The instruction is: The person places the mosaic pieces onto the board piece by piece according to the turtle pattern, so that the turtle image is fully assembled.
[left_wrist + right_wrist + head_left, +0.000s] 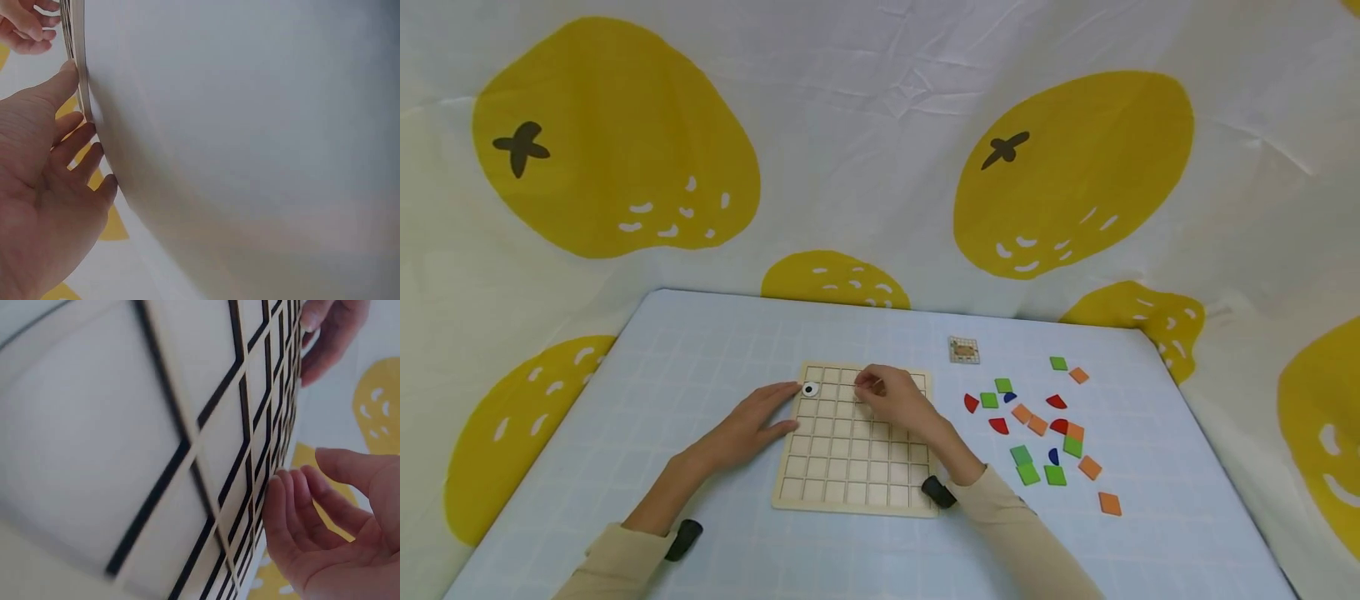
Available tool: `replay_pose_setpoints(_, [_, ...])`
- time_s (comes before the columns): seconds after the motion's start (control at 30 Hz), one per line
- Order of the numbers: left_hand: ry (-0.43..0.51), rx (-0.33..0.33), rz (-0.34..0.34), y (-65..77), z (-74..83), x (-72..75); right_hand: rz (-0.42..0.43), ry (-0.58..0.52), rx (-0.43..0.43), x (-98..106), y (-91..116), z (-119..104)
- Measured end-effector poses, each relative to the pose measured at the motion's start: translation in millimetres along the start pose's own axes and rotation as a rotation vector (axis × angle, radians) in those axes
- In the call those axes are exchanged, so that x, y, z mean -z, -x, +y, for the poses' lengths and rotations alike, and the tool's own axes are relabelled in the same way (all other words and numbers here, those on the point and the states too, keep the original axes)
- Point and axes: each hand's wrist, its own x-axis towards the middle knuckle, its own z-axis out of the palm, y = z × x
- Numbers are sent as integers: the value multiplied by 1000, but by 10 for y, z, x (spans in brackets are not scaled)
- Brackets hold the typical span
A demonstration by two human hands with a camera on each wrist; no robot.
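Note:
A square wooden grid board (856,471) lies on the table. A white disc with a black dot (809,389), like an eye, sits near its upper left corner. At the board's left edge is my left hand (747,427); the left wrist view shows its thumb and fingers (70,84) spread along that edge. My right hand (897,398) hovers over the upper middle cells, palm turned inward. Its fingers (290,509) bend loosely with their tips close to the grid, the thumb stands apart from them, and no piece shows between.
Right of the board lie several loose flat pieces: green squares (1055,476), orange squares (1109,503), red quarter-rounds (998,426) and blue half-rounds (1054,456). A small picture card (964,350) lies behind the board's right corner. A lemon-patterned cloth (857,167) hangs behind the table.

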Motion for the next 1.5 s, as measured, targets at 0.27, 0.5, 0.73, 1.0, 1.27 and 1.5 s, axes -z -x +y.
replay_pose_setpoints(0.27, [5, 0, 8, 15, 19, 20, 50, 50, -15, 202, 158, 90])
replay_pose_setpoints(0.5, [-22, -25, 17, 9, -3, -4, 130, 95, -74, 422, 338, 270])
replay_pose_setpoints(0.73, [-54, -47, 27, 23, 43, 4, 201, 193, -151, 653, 535, 459])
replay_pose_setpoints(1.0, [-74, -68, 51, 21, 25, 1, 232, 236, -274, 908, 768, 601])
replay_pose_setpoints(1.27, [-118, -61, 33, 2, -34, -15, 202, 272, -291, 1035, 956, 741])
replay_pose_setpoints(1.5, [-141, -81, 47, -7, -39, -39, 195, 255, -269, 1087, 1027, 817])
